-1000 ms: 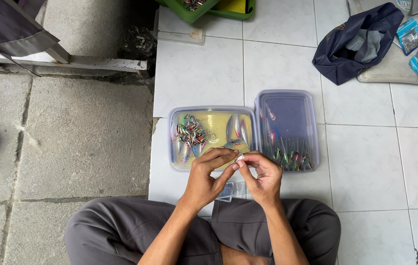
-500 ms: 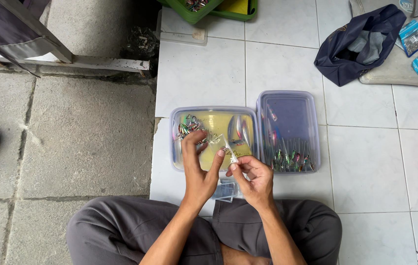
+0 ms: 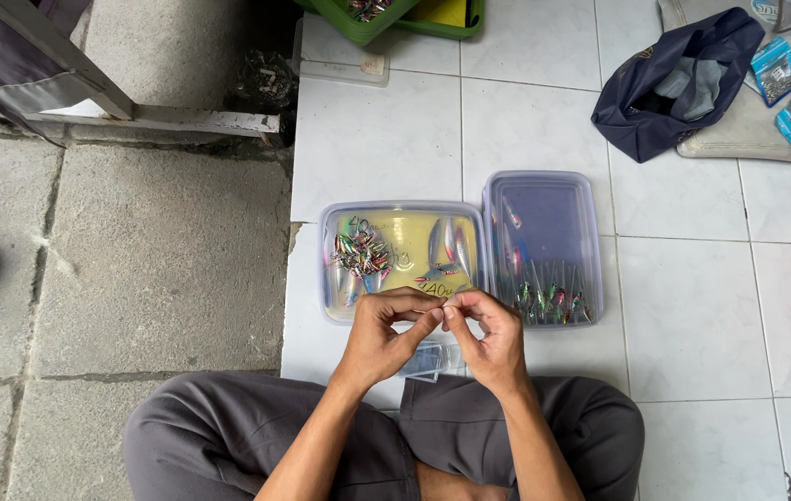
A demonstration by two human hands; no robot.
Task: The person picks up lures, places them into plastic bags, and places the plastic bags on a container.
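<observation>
White tiled floor (image 3: 377,148) bears two plastic tubs (image 3: 544,204) and a navy bag (image 3: 641,116).

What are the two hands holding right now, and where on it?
Both the left hand and right hand pinch one tiny item between their fingertips; too small to identify it or the grip point.

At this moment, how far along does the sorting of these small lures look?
Done: a row of colourful lures lies in the purple-tinted container. In hand: the left hand and right hand meet with their fingers pinched on one tiny item, too small to identify. Left: a tangled pile of lures and a few loose ones sit in the yellow-bottomed container. A small clear box lies under the hands.
</observation>
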